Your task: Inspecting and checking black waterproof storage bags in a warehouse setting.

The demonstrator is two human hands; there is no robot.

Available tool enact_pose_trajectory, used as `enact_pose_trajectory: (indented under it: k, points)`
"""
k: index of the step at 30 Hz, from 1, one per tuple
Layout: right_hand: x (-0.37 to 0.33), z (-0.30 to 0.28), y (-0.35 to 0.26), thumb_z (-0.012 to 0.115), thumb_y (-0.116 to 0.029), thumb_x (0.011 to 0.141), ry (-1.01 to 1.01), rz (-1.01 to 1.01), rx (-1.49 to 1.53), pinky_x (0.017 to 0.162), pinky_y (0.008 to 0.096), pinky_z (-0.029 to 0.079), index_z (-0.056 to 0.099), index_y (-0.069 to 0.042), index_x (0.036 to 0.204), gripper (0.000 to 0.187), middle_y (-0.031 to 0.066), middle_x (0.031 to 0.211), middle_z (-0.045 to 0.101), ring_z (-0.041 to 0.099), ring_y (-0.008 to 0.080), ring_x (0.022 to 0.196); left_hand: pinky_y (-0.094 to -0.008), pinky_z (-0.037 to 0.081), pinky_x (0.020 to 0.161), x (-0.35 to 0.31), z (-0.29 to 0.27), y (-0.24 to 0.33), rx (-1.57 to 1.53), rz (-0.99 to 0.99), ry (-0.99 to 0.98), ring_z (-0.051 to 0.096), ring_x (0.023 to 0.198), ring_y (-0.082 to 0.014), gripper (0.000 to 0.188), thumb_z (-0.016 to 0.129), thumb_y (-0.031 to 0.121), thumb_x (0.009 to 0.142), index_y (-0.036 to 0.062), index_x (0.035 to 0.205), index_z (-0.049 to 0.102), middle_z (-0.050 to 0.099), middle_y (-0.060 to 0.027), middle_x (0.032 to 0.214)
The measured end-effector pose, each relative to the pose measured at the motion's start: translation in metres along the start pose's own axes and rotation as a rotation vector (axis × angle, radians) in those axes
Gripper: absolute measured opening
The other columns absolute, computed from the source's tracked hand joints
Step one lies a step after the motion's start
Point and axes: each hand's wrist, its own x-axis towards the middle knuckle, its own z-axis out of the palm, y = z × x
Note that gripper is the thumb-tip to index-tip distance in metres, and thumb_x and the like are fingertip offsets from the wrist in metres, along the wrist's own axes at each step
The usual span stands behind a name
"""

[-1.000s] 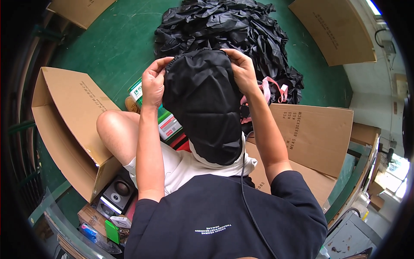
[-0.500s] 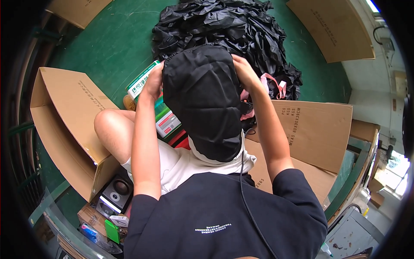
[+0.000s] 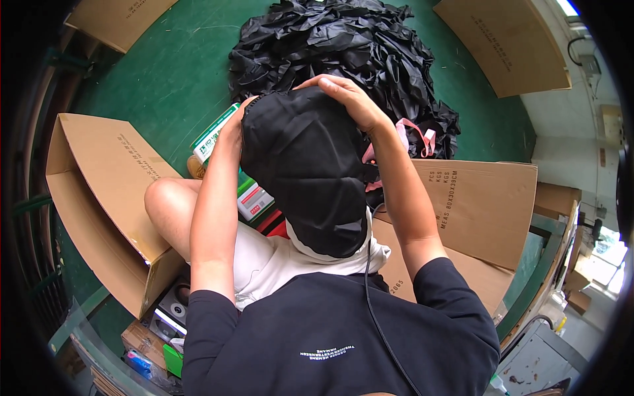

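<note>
I hold a black fabric piece [image 3: 310, 171] up in front of me with both hands. My right hand [image 3: 349, 100] lies over its top edge, fingers curled on the cloth. At its upper left edge is my left hand [image 3: 232, 127], gripping the cloth and mostly hidden behind it. The fabric hangs down over my lap and white shorts [image 3: 277, 261]. Just beyond it lies a big heap of crumpled black fabric pieces [image 3: 343, 46] on the green floor [image 3: 165, 79].
An open cardboard box [image 3: 99, 198] stands at my left, a flat carton [image 3: 482, 204] at my right, with other cartons at the top corners. Green-and-white packets [image 3: 211, 140] and a small box lie by my knee. A pink strap [image 3: 422, 135] shows beside the heap.
My right hand slid from the fabric's right edge to its top middle. My left hand dropped lower, behind the left edge. The fabric shifted slightly with them.
</note>
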Motion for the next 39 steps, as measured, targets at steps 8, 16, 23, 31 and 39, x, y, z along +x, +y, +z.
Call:
enact_pose_trajectory:
  k: [8,16,23,31,39]
  points:
    - [0.003,-0.007,0.009,0.049,-0.065,0.090,0.151,0.449,0.152,0.095,0.0289,0.046,0.061,0.000,0.123,0.074,0.0104,0.122,0.063,0.061,0.0167,0.106,-0.0313,0.047,0.095,-0.004,0.038,0.028,-0.260,-0.580,0.186,0.060,0.108,-0.0187,0.036,0.058,0.023,0.095,0.0013,0.123,0.061,0.060,-0.0066,0.126]
    - [-0.020,-0.002,0.021,0.041,-0.063,0.095,0.228,0.400,0.192,0.106,0.0297,0.037,0.052,0.000,0.135,0.075,0.0117,0.135,0.055,0.052,0.0195,0.121,-0.0280,0.048,0.089,-0.003,0.015,0.054,0.045,0.101,0.164,0.062,0.099,-0.0130,0.034,0.061,0.029,0.095,0.0010,0.115,0.064,0.067,-0.0061,0.107]
    - [-0.064,0.008,0.042,0.036,-0.043,0.103,0.372,-0.019,-0.123,0.112,0.0323,0.027,0.042,0.003,0.139,0.058,0.0159,0.139,0.048,0.040,0.0236,0.134,-0.0386,0.039,0.102,-0.059,0.117,0.068,1.136,0.533,0.308,0.054,0.117,-0.0325,0.056,0.064,0.046,0.087,0.0023,0.122,0.060,0.062,-0.0154,0.119]
    - [-0.134,0.043,0.065,0.057,-0.043,0.094,0.355,0.031,-0.277,0.116,0.0375,0.020,0.022,0.000,0.149,0.078,0.0234,0.150,0.029,0.027,0.0310,0.142,-0.0546,0.007,0.115,-0.126,0.167,0.001,1.430,0.709,0.402,0.013,0.145,-0.0397,0.089,0.053,0.067,0.084,0.0107,0.150,0.031,0.020,-0.0209,0.156]
    - [-0.146,0.040,0.078,0.073,-0.042,0.082,0.728,0.068,-0.069,0.098,0.0349,0.039,0.058,-0.001,0.086,0.044,0.0163,0.124,0.055,0.053,0.0230,0.112,-0.0610,0.006,0.114,-0.175,0.185,-0.065,1.360,0.738,0.155,0.003,0.145,-0.0458,0.095,0.062,0.069,0.075,0.0182,0.149,0.032,0.013,-0.0184,0.158]
